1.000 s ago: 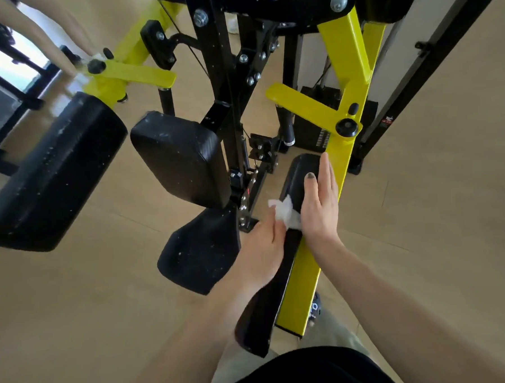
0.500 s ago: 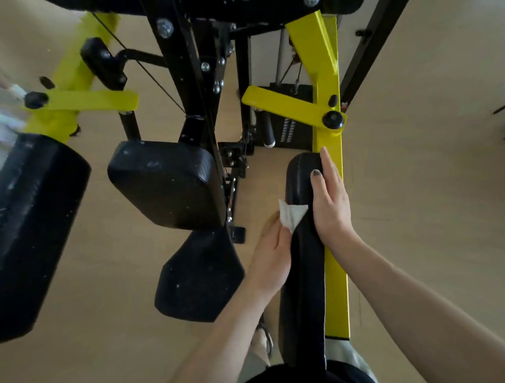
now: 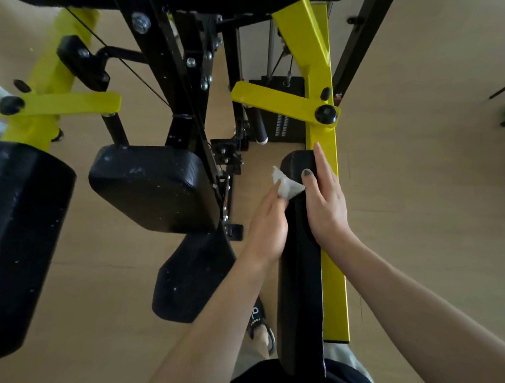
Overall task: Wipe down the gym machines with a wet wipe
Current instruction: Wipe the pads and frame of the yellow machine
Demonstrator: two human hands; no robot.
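The wipe [image 3: 287, 187] is bunched up small and white. It is held against the left edge of the long black pad [image 3: 299, 276], near the pad's far end. It is pinched by the left hand [image 3: 266, 228], whose fingertips are curled around it. The rest of that hand lies just beside the pad, on its left side.

The pad is long and thin. Its long line runs from the person's body straight away toward the machine. A yellow bar [image 3: 333, 275] is fixed along its right side and runs the same way.

The right hand [image 3: 325, 205] is laid flat on the pad's right edge, with straight fingers pointed up the pad and the thumb set across the top. Nothing is gripped by it. The thumb is touching the wipe's corner or just beside it.

The left hand is the one nearer the wipe, so the wiping is most likely done by it. Most of the pad lies below the wipe, toward the body, so a pull along the long line is probably called for.

Other black pads [image 3: 154, 187] are seen to the left, well apart, with white specks on them.
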